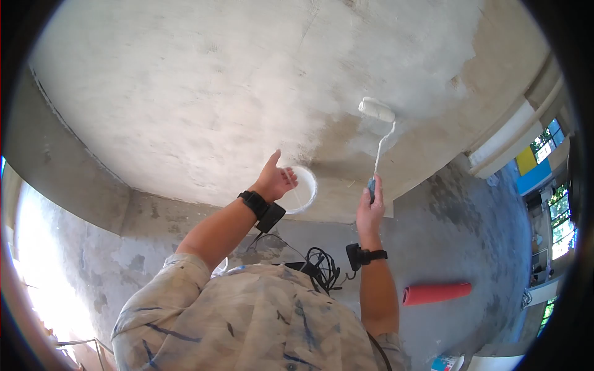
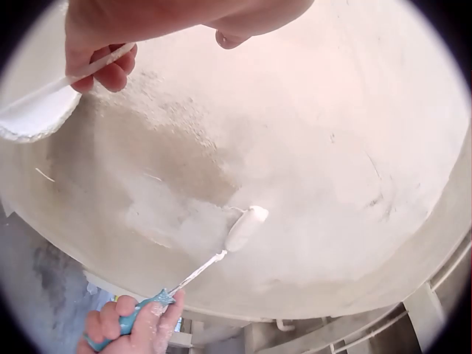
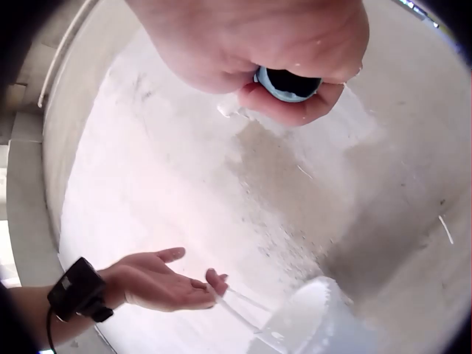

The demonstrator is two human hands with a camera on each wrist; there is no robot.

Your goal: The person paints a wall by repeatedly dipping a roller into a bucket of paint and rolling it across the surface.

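Note:
I look up at a ceiling (image 1: 204,93) that is part white, part bare grey. My right hand (image 1: 370,209) grips the blue handle (image 1: 371,185) of a paint roller, and its white sleeve (image 1: 377,110) lies against the ceiling at the edge of the wet patch. The roller (image 2: 247,227) and the right hand (image 2: 133,321) also show in the left wrist view. My left hand (image 1: 275,181) is raised beside it, its fingers (image 2: 103,70) hooked round the thin handle of a small white bucket (image 1: 301,190). The bucket (image 3: 310,321) hangs from the left hand (image 3: 162,280).
A red roll (image 1: 436,292) lies on the grey floor at the right. Black cables (image 1: 322,266) hang at my chest. Windows (image 1: 560,216) and a blue and yellow panel (image 1: 532,167) line the far right. A beam (image 1: 501,145) edges the ceiling there.

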